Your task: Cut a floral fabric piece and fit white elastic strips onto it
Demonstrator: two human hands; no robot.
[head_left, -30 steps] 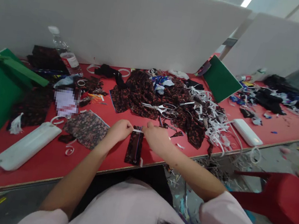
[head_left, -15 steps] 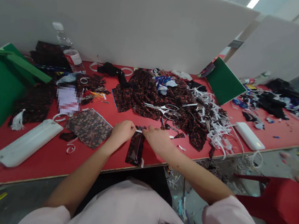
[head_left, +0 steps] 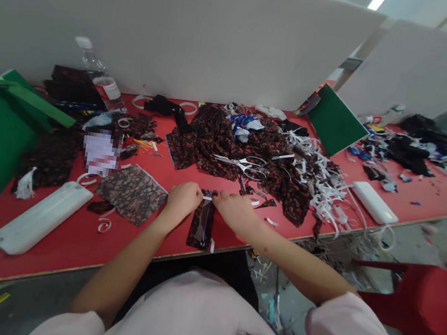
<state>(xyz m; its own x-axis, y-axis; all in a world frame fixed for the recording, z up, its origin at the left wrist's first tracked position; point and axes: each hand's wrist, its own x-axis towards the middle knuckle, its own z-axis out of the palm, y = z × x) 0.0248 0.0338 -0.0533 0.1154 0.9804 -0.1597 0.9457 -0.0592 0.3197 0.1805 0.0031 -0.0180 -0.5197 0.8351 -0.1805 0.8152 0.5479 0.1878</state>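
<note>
1. Dark floral fabric strip (head_left: 202, 223) lies flat at the red table (head_left: 70, 240) near edge, at six o'clock from the scissors (head_left: 243, 164). A white tape strip (head_left: 208, 197) crosses its top end; whether it is stuck down, I cannot tell.
2. Left hand (head_left: 182, 198) pinches the tape's nine o'clock end, right hand (head_left: 234, 209) its three o'clock end, forearms converging.

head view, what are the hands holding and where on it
Left hand and right hand pinch a white strip by its ends, across the dark fabric piece.
</note>
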